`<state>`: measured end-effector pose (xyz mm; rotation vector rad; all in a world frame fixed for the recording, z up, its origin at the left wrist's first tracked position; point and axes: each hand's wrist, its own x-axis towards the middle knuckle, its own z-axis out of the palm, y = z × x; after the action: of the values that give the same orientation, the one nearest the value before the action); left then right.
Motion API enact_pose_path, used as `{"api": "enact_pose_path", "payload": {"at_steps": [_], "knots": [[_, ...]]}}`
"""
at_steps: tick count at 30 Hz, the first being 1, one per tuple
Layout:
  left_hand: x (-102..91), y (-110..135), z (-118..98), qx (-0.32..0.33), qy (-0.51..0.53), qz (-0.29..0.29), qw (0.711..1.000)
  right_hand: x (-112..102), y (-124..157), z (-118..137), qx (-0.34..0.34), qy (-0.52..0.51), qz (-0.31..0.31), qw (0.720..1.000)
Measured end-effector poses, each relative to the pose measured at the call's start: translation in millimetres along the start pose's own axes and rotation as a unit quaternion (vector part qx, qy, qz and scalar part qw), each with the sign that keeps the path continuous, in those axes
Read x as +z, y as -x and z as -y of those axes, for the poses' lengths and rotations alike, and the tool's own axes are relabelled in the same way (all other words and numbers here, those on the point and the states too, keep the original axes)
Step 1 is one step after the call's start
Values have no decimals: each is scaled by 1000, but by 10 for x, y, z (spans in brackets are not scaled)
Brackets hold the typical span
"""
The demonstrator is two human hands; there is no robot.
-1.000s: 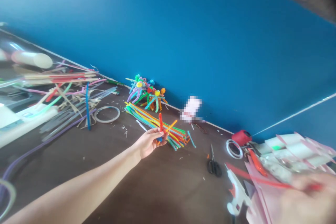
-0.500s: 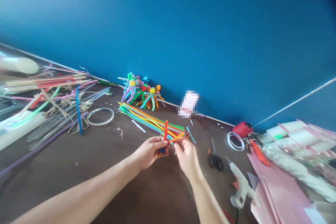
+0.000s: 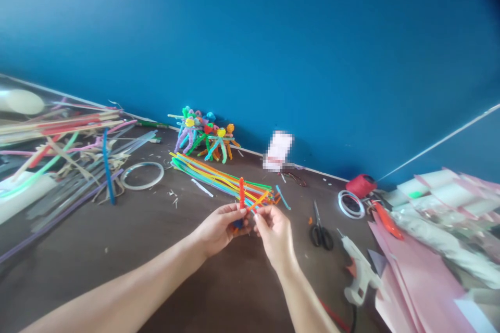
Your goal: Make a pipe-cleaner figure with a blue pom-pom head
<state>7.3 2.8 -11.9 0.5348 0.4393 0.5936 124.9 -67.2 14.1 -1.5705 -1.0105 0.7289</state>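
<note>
My left hand (image 3: pixel 221 227) is closed on a pipe cleaner piece, with a red-orange pipe cleaner (image 3: pixel 241 192) standing upright from its fingers. A dark blue part (image 3: pixel 237 223) shows beneath the left thumb. From the same spot an orange pipe cleaner (image 3: pixel 260 200) slants up to the right. My right hand (image 3: pixel 275 234) is pinched at this piece, thumb and forefinger close to the left fingertips; its exact contact is partly hidden. Just beyond both hands lies a bundle of colored pipe cleaners (image 3: pixel 211 177).
Small pipe cleaner figures (image 3: pixel 207 135) stand by the blue wall. Scissors (image 3: pixel 320 229), a glue gun (image 3: pixel 357 270), pink sheets (image 3: pixel 417 270) and red thread (image 3: pixel 361 186) are on the right. A white ring (image 3: pixel 142 176) and loose strips (image 3: pixel 82 177) lie left, on the dark table (image 3: pixel 156 250).
The right fingers have shifted slightly down and left along the piece, and the orange strand now shows above them. The whole view has moved a little.
</note>
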Motion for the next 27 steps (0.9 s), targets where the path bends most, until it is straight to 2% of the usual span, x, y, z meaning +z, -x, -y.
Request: {"api": "enact_pose_path", "payload": {"at_steps": [7, 14, 19, 24, 27], "knots": [[45, 28, 17, 26, -54, 3, 998, -1, 20, 49, -11, 27, 15, 999], [51, 7, 47, 79, -153, -32, 984, -16, 44, 78, -56, 109, 6, 992], [46, 17, 44, 58, -191, -29, 979, -30, 41, 69, -48, 141, 7, 989], [62, 29, 18, 44, -214, -42, 975, -46, 65, 85, -40, 90, 30, 995], [74, 27, 6, 43, -209, -25, 977, -56, 81, 92, -39, 80, 39, 995]]}}
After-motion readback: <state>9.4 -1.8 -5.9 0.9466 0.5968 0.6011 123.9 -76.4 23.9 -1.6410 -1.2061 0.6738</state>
